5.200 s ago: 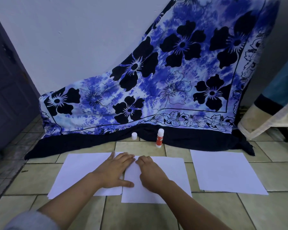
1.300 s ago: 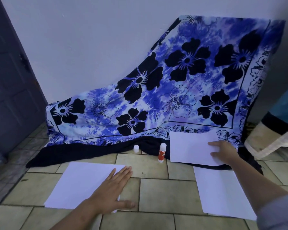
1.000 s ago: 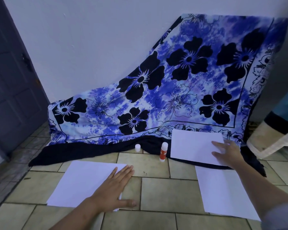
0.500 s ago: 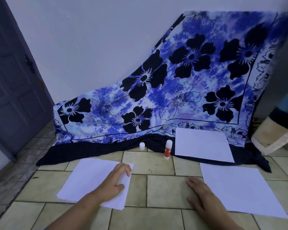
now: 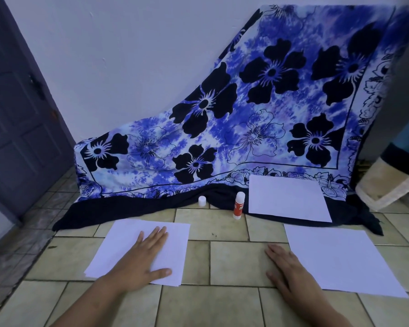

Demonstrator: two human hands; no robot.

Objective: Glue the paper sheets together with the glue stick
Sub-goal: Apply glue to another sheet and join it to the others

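Note:
A white paper sheet [image 5: 125, 241] lies on the tiled floor at the left, and my left hand [image 5: 142, 260] rests flat on it with fingers spread. My right hand [image 5: 291, 270] lies flat on the bare tiles, just left of a second white sheet [image 5: 340, 258]. A third white sheet [image 5: 286, 197] lies farther back on the dark hem of the cloth. The red and white glue stick [image 5: 239, 206] stands upright and uncapped between the sheets at the back. Its white cap [image 5: 202, 200] sits on the floor to its left.
A blue floral cloth [image 5: 246, 119] hangs from the wall down onto the floor behind the sheets. A dark door [image 5: 14, 119] is at the left. A beige and blue fabric object [image 5: 392, 182] sits at the right edge.
My right hand let go of the sheet on the cloth hem and came down onto the tiles in front. My left hand, curled on the left sheet's edge, has flattened onto it.

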